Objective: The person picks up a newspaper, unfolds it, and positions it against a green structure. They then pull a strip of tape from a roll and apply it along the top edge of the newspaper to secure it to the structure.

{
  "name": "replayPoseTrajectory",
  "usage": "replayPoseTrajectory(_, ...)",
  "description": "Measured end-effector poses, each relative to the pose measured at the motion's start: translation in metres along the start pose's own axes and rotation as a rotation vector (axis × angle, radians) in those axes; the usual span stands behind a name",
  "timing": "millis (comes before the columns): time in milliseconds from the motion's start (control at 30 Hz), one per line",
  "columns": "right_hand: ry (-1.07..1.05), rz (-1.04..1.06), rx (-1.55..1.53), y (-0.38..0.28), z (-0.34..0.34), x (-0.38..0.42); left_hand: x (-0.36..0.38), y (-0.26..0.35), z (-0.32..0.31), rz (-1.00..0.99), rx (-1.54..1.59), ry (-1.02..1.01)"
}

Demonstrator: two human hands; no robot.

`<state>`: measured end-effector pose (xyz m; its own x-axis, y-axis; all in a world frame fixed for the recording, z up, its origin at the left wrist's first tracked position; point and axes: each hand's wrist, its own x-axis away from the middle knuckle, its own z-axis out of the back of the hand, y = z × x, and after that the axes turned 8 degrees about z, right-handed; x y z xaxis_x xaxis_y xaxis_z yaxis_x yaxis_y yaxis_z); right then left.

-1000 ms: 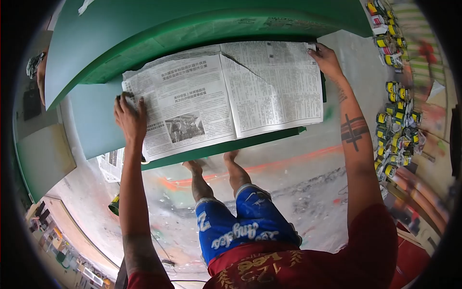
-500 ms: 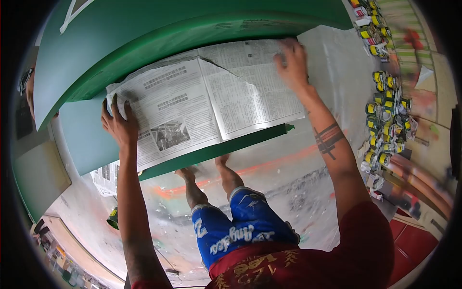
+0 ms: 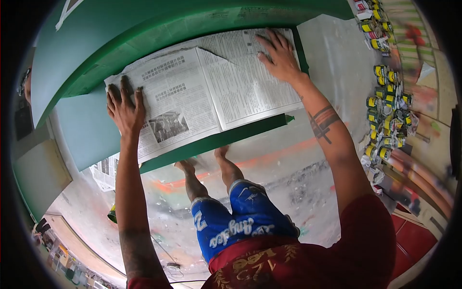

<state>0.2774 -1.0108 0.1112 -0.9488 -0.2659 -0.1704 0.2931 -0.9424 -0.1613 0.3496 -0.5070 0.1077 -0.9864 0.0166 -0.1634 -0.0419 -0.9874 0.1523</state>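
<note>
An opened-out sheet of newspaper (image 3: 192, 103) lies over a green surface, its far edge against the foot of a curved green panel (image 3: 159, 36). A tear runs across its upper middle, and a dark photograph is printed at the lower left. My left hand (image 3: 126, 107) rests on the paper's left edge, fingers spread. On the upper right part, my right hand (image 3: 279, 57) lies with its fingers apart, touching the paper. Below the sheet, a green strip (image 3: 216, 139) of the surface underneath shows.
Several yellow-and-green paint cans (image 3: 385, 113) stand in a row along the right. A pale green board (image 3: 84, 130) is at the left, with more newspaper (image 3: 103, 173) below it. A green can (image 3: 112, 214) sits near my left forearm. The floor (image 3: 298, 192) is paint-stained.
My right hand has moved left and come down onto the newspaper, and the paper's right part looks flatter. My left hand has shifted slightly right and up along the left edge.
</note>
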Motion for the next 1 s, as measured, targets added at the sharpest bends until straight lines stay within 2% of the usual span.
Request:
replayPoseTrajectory(233,0.029,0.030,0.034,0.003,-0.005,0.000,-0.003,-0.005,-0.008,-0.002,0.020,0.036)
replayPoseTrajectory(567,0.037,0.036,-0.034,-0.003,-0.002,-0.005,-0.008,-0.013,0.000,-0.025,0.070,-0.014)
replayPoseTrajectory(733,0.006,-0.030,-0.036,-0.011,0.018,-0.009,-0.006,-0.005,0.007,-0.036,0.071,-0.013)
replayPoseTrajectory(767,0.077,-0.006,-0.028,-0.015,0.021,-0.014,-0.005,0.004,0.012,-0.067,0.105,0.110)
replayPoseTrajectory(867,-0.008,-0.057,0.009,-0.019,0.032,-0.025,-0.011,0.023,0.024,-0.153,0.064,0.098)
replayPoseTrajectory(1000,0.015,-0.014,0.090,-0.023,0.027,-0.043,-0.022,0.056,0.021,-0.308,0.133,0.204)
